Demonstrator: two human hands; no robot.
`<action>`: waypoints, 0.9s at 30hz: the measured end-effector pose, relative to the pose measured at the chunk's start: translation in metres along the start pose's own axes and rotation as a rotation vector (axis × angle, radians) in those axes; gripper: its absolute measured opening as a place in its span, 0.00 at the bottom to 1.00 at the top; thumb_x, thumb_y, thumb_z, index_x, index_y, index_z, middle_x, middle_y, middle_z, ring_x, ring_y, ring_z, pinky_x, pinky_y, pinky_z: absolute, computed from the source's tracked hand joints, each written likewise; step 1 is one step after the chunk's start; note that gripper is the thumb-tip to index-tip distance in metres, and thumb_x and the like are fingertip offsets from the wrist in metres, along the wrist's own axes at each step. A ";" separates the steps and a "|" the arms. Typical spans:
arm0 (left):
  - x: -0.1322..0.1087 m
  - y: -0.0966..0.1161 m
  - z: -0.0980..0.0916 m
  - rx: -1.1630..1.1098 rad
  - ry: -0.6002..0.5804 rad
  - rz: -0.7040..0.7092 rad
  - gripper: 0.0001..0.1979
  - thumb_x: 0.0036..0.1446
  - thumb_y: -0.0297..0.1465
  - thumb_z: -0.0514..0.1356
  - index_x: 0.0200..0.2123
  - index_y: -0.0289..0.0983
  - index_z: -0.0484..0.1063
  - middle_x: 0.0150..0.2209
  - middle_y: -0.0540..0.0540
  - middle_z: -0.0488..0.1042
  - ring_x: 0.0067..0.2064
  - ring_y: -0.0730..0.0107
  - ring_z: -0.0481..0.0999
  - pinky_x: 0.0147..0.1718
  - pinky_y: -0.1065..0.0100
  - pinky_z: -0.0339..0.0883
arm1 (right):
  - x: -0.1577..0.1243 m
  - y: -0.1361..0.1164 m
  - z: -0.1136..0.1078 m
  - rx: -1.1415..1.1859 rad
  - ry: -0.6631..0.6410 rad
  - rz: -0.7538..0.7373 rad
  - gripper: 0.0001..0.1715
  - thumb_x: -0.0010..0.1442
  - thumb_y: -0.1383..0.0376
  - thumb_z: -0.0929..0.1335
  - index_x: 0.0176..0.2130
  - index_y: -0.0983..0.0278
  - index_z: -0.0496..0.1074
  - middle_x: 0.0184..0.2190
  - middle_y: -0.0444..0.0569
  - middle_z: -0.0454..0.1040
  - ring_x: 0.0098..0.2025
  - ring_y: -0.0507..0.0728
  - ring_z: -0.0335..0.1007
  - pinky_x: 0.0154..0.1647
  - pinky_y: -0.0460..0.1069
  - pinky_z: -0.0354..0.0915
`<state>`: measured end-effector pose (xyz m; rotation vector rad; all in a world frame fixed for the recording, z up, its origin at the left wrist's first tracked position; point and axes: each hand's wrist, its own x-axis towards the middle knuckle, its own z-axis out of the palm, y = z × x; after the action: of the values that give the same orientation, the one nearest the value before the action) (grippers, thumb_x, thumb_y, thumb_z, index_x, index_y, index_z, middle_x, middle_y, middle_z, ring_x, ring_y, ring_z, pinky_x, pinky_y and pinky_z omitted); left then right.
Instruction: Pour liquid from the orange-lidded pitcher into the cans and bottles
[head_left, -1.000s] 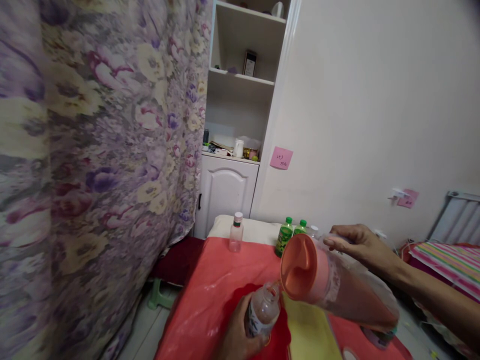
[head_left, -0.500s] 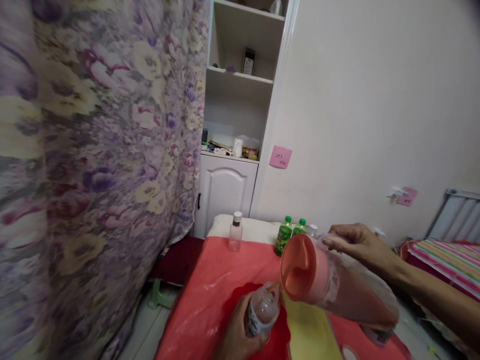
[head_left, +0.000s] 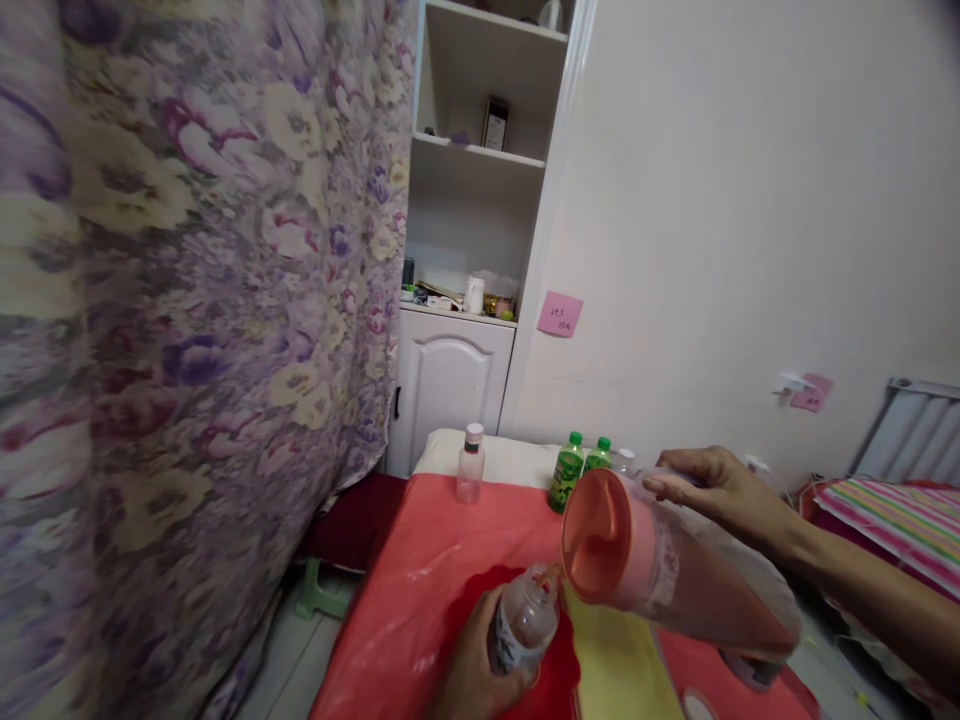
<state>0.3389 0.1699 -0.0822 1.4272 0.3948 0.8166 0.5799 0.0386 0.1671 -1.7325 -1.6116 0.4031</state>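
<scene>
My left hand [head_left: 480, 660] is wrapped round a clear plastic bottle [head_left: 527, 622] with a printed label, its uncapped mouth tilted to the right. By its handle, my right hand [head_left: 697, 480] grips a large pitcher [head_left: 675, 575] with an orange-pink lid, tipped toward the bottle. Reddish liquid fills part of the pitcher, and a thin stream runs from its spout into the bottle's mouth. Beneath the bottle is a red tray [head_left: 559, 680] with a wavy rim, partly hidden by my left hand.
A capped clear bottle [head_left: 470, 468] stands at the back of the red-covered table [head_left: 405, 590]. Green-capped bottles [head_left: 568, 475] stand behind the pitcher. A yellow sheet [head_left: 622, 665] lies right of the tray. A floral curtain [head_left: 195, 350] hangs on the left; a shelf cabinet [head_left: 457, 375] stands behind.
Both hands keep almost the same pose, with liquid still running from the pitcher into the bottle. The view has shifted very slightly.
</scene>
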 end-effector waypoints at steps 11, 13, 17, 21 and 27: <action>-0.002 0.000 0.000 -0.012 0.004 -0.007 0.36 0.43 0.32 0.74 0.57 0.43 0.69 0.61 0.41 0.78 0.62 0.46 0.77 0.61 0.53 0.68 | 0.002 -0.003 0.001 -0.030 -0.005 -0.009 0.32 0.61 0.39 0.67 0.24 0.62 0.64 0.23 0.38 0.56 0.27 0.51 0.51 0.28 0.48 0.50; -0.002 0.001 0.000 -0.017 0.010 -0.009 0.35 0.44 0.31 0.74 0.57 0.42 0.70 0.60 0.40 0.79 0.60 0.46 0.78 0.60 0.53 0.69 | 0.002 -0.003 0.001 -0.038 -0.002 -0.009 0.32 0.60 0.39 0.67 0.24 0.62 0.63 0.23 0.38 0.56 0.27 0.51 0.51 0.28 0.49 0.50; -0.002 0.005 0.000 -0.031 -0.007 0.005 0.35 0.43 0.32 0.74 0.57 0.42 0.70 0.59 0.41 0.80 0.60 0.46 0.78 0.59 0.54 0.69 | 0.002 -0.002 0.001 -0.058 -0.001 -0.003 0.32 0.61 0.38 0.66 0.24 0.62 0.63 0.23 0.38 0.56 0.27 0.51 0.51 0.28 0.49 0.50; -0.002 0.005 0.000 -0.033 -0.010 -0.006 0.36 0.42 0.33 0.73 0.56 0.43 0.70 0.59 0.42 0.80 0.60 0.47 0.78 0.59 0.54 0.68 | 0.003 0.000 0.000 -0.038 -0.014 -0.014 0.32 0.62 0.39 0.67 0.24 0.62 0.63 0.23 0.38 0.55 0.27 0.51 0.51 0.28 0.48 0.50; -0.004 0.010 0.001 0.006 0.006 -0.018 0.35 0.40 0.32 0.72 0.55 0.41 0.70 0.56 0.40 0.80 0.58 0.46 0.78 0.59 0.54 0.68 | 0.004 -0.003 0.002 -0.015 -0.023 -0.025 0.32 0.61 0.40 0.68 0.24 0.62 0.64 0.23 0.38 0.56 0.27 0.51 0.51 0.28 0.49 0.50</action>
<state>0.3338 0.1659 -0.0736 1.4251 0.4146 0.8059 0.5769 0.0429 0.1686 -1.7231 -1.6544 0.4010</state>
